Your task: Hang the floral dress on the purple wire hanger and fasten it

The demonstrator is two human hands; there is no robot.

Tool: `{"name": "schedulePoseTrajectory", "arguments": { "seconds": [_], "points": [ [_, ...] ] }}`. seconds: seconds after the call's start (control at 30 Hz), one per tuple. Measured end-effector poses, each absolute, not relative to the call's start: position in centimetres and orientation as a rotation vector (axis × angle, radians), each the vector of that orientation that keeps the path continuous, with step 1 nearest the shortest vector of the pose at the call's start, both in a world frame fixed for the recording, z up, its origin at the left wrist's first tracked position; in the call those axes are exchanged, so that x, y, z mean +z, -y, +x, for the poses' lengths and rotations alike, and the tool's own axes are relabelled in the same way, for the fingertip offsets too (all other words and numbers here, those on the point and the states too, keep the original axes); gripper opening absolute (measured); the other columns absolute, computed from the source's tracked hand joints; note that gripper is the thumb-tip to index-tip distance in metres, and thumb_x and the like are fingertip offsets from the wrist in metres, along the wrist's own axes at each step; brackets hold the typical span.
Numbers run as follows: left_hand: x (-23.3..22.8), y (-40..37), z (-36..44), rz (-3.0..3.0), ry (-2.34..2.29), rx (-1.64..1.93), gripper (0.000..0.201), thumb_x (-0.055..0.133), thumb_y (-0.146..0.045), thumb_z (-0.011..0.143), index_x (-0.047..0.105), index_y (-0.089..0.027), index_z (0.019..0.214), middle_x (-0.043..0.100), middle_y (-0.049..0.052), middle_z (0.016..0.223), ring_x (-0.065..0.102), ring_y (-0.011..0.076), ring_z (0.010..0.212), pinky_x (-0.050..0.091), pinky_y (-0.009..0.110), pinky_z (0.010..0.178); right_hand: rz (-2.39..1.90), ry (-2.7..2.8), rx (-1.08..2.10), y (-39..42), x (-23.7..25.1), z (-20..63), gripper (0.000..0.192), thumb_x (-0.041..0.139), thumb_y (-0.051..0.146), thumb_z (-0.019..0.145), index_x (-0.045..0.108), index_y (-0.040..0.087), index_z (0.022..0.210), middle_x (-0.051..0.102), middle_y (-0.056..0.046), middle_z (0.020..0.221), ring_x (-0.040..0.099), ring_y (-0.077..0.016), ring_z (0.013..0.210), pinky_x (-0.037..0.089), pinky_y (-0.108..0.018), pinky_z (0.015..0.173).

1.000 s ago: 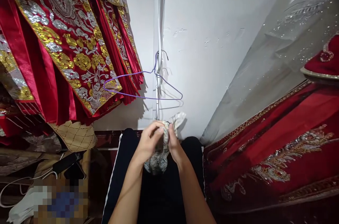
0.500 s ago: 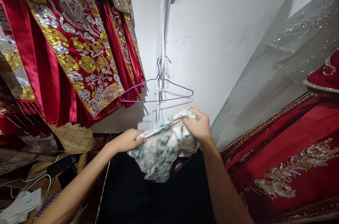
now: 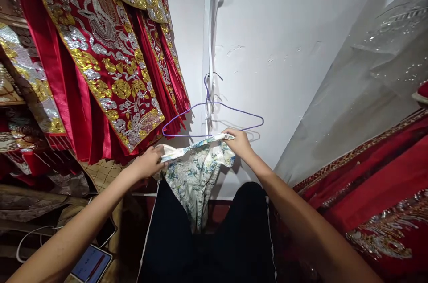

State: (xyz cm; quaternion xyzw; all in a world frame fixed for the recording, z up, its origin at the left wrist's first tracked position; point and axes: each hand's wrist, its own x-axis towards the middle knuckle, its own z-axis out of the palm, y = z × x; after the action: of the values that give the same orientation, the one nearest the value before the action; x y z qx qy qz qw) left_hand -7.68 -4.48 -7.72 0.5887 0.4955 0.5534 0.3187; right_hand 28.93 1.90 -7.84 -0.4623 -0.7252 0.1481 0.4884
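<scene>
Gripping the floral cloth point(image 3: 195, 171) by its upper edge, with left hand point(image 3: 150, 162) and right hand point(image 3: 239, 144) closed on opposite ends. Hanging between and below the hands, narrowing downward along its long axis, near a purple hanger point(image 3: 245, 113) just beyond them.

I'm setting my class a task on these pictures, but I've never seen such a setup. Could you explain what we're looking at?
There is no machine: just a person's two bare hands. The camera is worn on the head, looking forward and down. The left hand and right hand each hold the upper edge of a patterned cloth, spread between them; the rest droops toward the gap between the knees. Beyond it, a purple hanger hangs before a white wall. A red embroidered garment hangs at the left, and a lit screen lies below.
</scene>
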Motion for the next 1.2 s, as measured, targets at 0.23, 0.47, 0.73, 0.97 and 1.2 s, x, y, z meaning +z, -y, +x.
{"name": "schedulePoseTrajectory", "arguments": {
  "seconds": [0.23, 0.47, 0.73, 0.97, 1.2],
  "points": [
    [-1.3, 4.2, -5.4, 2.392, -1.293, 1.259, 0.017, 0.065, -0.026, 0.081, 0.055, -0.022, 0.068, 0.041, 0.013, 0.156, 0.024, 0.0351, 0.151, 0.023, 0.049, 0.121, -1.139, 1.743, 0.382, 1.7, -5.2, 32.6, 0.022, 0.063, 0.034, 0.078, 0.065, 0.016, 0.066, 0.056, 0.001, 0.058, 0.045, -0.0134, 0.056, 0.031, -0.025, 0.054],
    [0.3, 0.5, -3.4, 2.558, -1.762, 1.141, 0.015, 0.055, -0.026, 0.084, 0.07, -0.022, 0.086, 0.065, 0.016, 0.116, 0.06, 0.0355, 0.114, 0.046, 0.043, 0.095, -1.082, 1.778, 0.566, 4.8, -4.5, 30.8, 0.026, 0.062, 0.039, 0.082, 0.068, 0.016, 0.073, 0.056, 0.0, 0.062, 0.042, -0.0128, 0.055, 0.03, -0.024, 0.051],
    [1.1, -1.7, -3.4, 2.438, -1.905, 0.92, 0.024, 0.047, -0.025, 0.087, 0.068, -0.021, 0.075, 0.07, 0.012, 0.074, 0.062, 0.0272, 0.069, 0.041, 0.033, 0.069, -1.051, 1.797, 0.561, 5.9, -5.0, 29.5, 0.028, 0.06, 0.041, 0.085, 0.065, 0.017, 0.071, 0.051, 0.0, 0.063, 0.041, -0.0135, 0.059, 0.029, -0.024, 0.051],
    [0.8, -3.1, -4.9, 2.237, -1.756, 1.169, 0.026, 0.047, -0.025, 0.086, 0.071, -0.016, 0.083, 0.075, 0.011, 0.087, 0.064, 0.0241, 0.079, 0.043, 0.029, 0.07, -1.059, 1.747, 0.587, 6.2, -5.5, 29.3, 0.029, 0.06, 0.039, 0.085, 0.055, 0.018, 0.066, 0.046, 0.001, 0.064, 0.04, -0.0133, 0.061, 0.03, -0.024, 0.053],
    [1.3, -1.7, -0.1, 2.117, -1.205, 1.486, 0.03, 0.049, -0.032, 0.091, 0.073, -0.015, 0.098, 0.074, 0.006, 0.088, 0.064, 0.0188, 0.081, 0.046, 0.025, 0.07, -1.033, 1.654, 0.539, 6.4, -6.1, 26.6, 0.02, 0.062, 0.033, 0.082, 0.062, 0.018, 0.07, 0.052, 0.001, 0.063, 0.044, -0.0133, 0.059, 0.033, -0.025, 0.053]
  ]
}}
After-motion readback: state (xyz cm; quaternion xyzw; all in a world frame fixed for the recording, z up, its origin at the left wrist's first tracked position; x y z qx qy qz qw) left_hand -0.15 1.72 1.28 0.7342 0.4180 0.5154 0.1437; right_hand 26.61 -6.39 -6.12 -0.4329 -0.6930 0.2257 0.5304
